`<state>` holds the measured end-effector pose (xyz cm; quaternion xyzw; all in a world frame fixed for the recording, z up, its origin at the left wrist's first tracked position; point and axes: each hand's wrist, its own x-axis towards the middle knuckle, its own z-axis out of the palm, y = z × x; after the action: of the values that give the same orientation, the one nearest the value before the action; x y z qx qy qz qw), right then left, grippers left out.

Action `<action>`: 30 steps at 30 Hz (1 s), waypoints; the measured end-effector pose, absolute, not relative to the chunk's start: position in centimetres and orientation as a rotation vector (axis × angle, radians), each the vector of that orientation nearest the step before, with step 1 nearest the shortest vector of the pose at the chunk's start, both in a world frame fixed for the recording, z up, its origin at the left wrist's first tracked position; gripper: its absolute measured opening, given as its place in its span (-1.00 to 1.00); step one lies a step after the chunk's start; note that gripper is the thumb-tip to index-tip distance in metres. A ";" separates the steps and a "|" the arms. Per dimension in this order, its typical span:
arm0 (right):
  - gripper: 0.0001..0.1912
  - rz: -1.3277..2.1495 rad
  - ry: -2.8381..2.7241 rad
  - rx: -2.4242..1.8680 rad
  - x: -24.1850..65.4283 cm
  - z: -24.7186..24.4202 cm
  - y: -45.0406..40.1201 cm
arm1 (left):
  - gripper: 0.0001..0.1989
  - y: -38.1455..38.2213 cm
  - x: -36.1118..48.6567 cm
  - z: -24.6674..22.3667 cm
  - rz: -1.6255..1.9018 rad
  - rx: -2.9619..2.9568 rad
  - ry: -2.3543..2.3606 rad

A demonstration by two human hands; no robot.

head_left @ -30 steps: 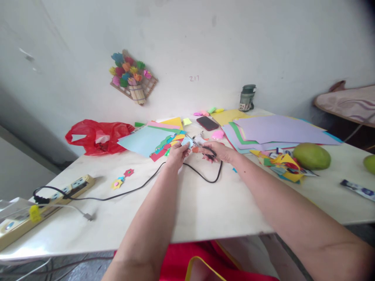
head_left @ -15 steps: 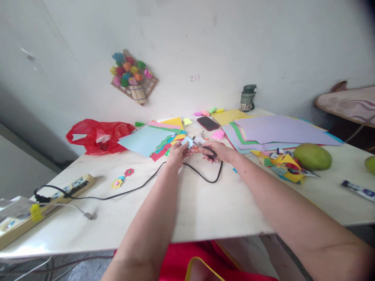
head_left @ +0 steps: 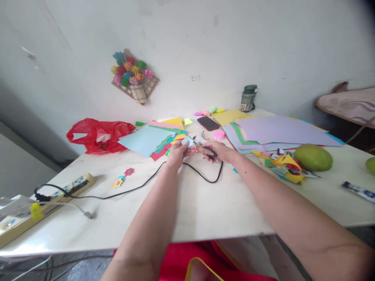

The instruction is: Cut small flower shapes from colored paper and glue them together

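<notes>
My left hand is closed on a small piece of light blue paper, pinched between thumb and fingers. In my right hand is a pair of scissors with dark handles, its blades reaching left to the paper. How far the blades are apart is too small to tell. Behind my left hand lie colourful paper strips beside a light blue sheet. Small paper flowers rest on the table to the left.
A black cord runs from the power strip to near my hands. A red plastic bag, phone, tumbler, purple sheets, paper scraps and a green mango-like fruit surround the work area.
The scissor blades and the light blue paper have shifted very slightly. Both hands keep their hold in nearly the same place.
</notes>
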<state>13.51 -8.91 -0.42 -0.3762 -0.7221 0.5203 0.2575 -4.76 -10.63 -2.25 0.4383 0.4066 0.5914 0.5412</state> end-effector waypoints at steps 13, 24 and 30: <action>-0.73 1.457 -1.949 -1.039 13.5 -0.3 -8.9 | -0.75 -10.9 -5.0 -2.0 1.405 1.065 0.996; -0.73 1.459 -1.948 -1.023 13.5 -0.7 -8.6 | -0.91 -10.9 -4.9 -2.0 1.334 0.898 0.963; -0.75 1.455 -1.946 -1.046 13.5 -0.6 -8.7 | -0.94 -11.1 -4.8 -1.8 1.352 0.908 0.953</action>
<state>13.47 -8.65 -0.60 -0.3833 -0.7131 0.5331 0.2456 -4.82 -11.12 -1.84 0.3896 0.4090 0.5801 0.5869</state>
